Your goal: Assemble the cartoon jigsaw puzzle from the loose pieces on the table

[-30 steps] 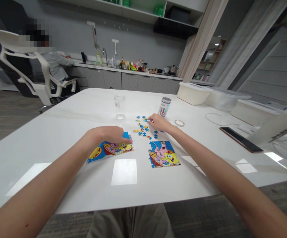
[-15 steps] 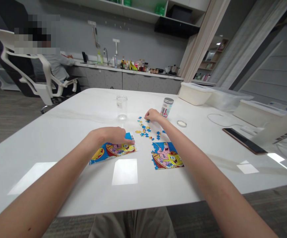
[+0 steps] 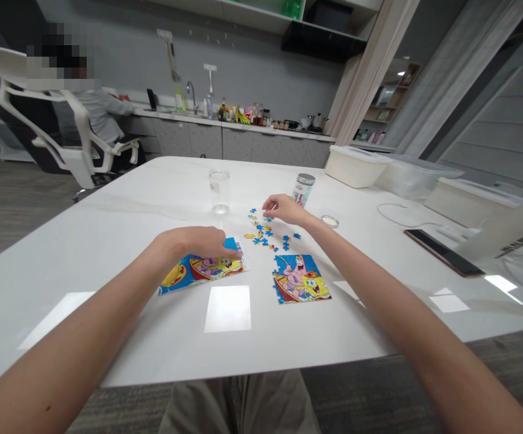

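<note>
My left hand (image 3: 202, 242) is on a printed picture card (image 3: 211, 272) showing a yellow sponge and a pink starfish in a red boat. Its thumb lies across the card's face and the other fingers are partly hidden along the upper edge. Over a small scatter of loose jigsaw pieces (image 3: 265, 241), blue and yellow, hovers my right hand (image 3: 284, 209), thumb and forefinger slightly apart with a gap between them. Nearer to me lies a joined section of jigsaw puzzle (image 3: 301, 280) with a matching picture; its left edge shows open knobs.
A clear jar (image 3: 219, 191) stands beyond the pieces. Behind my right hand is a can with a silver lid (image 3: 303, 188), beside a round ring-like lid (image 3: 329, 221). A dark phone-like slab (image 3: 443, 253) and white storage boxes (image 3: 356, 166) lie right. A person sits in a white chair (image 3: 78, 135).
The view has shifted slightly. My right thumb and forefinger have come a little apart above the pieces, and the joined puzzle section is no longer covered by my right forearm. My left hand stays on the card.
</note>
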A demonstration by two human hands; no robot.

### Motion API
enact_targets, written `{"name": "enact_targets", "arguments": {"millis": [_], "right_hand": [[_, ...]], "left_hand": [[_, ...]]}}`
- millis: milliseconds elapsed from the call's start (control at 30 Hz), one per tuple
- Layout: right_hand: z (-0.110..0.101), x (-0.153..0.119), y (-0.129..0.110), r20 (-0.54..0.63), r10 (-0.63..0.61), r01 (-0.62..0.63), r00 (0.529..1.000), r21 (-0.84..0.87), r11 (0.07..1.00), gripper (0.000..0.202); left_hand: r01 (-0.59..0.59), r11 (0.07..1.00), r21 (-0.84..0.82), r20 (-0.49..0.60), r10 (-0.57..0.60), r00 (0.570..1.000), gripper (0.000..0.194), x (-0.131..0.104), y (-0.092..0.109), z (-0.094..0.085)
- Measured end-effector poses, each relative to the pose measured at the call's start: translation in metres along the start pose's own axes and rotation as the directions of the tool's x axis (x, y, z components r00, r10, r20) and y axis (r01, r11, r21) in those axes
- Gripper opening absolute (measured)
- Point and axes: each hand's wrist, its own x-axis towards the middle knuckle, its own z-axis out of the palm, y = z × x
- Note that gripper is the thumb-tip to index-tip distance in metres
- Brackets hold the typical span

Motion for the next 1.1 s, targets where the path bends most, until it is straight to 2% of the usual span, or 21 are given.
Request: {"name": "enact_targets", "arguments": {"millis": [67,133,233,333,533,767,1100], "right_hand": [[-0.006,-0.022,-0.003,0.154,-0.061,0.027,0.986,0.213,0.977,0.011],[-0.011,-0.045,-0.005,0.281,-0.111,0.005,0.953,0.353,0.936,0.014],[-0.013,-0.071,-0.008,0.349,-0.135,-0.040,0.927,0.452,0.891,0.015],[-0.013,-0.082,-0.009,0.380,-0.120,-0.071,0.917,0.453,0.889,0.014],[-0.016,-0.085,-0.013,0.403,-0.083,-0.105,0.911,0.423,0.900,0.015],[-0.019,-0.088,-0.016,0.435,-0.086,-0.093,0.896,0.374,0.923,0.019],[-0.017,-0.088,-0.017,0.449,-0.145,-0.046,0.882,0.388,0.921,0.019]], "left_hand": [[0.001,1.000,0.005,0.008,-0.001,1.000,0.069,0.000,0.001,0.000],[0.001,1.000,0.010,0.015,-0.002,1.000,0.069,0.001,0.001,0.000],[0.005,1.000,0.009,0.011,-0.006,1.000,0.071,0.001,0.001,0.000],[0.023,1.000,-0.001,0.008,-0.023,1.000,0.071,0.001,0.001,0.000],[0.035,0.999,-0.010,0.025,-0.035,0.999,0.071,-0.001,0.001,-0.002],[0.042,0.999,-0.019,0.032,-0.041,0.999,0.067,0.000,0.000,-0.002],[0.035,0.999,-0.002,0.028,-0.034,0.999,0.069,0.000,0.002,-0.002]]}}
